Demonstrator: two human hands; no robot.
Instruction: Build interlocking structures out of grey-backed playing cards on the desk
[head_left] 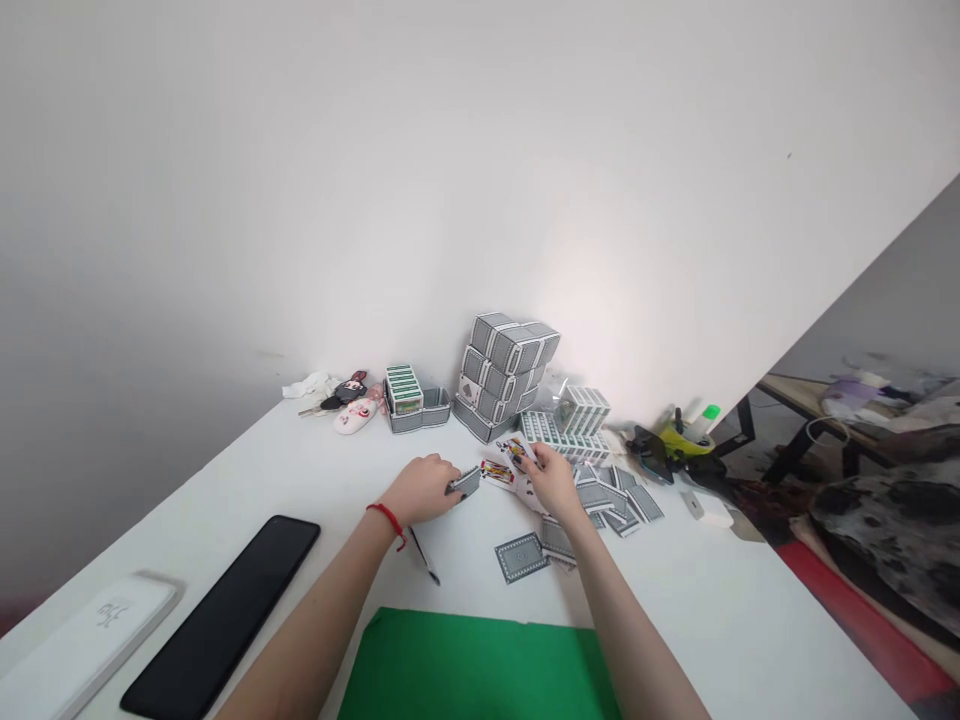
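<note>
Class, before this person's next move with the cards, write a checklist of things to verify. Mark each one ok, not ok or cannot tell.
1. The left hand holds the small stack: ok, fingers closed on it.
2. The right hand holds the fanned cards face up: ok.
3. The loose cards beside the right wrist lie tidy: not ok, scattered and overlapping.
4. The single face-down card lies apart from both arms: ok.
5. The pen is free of the left forearm: cannot tell, it lies right at the wrist.

Card boxes point(504, 375) block rear; table point(315, 475) left open.
</note>
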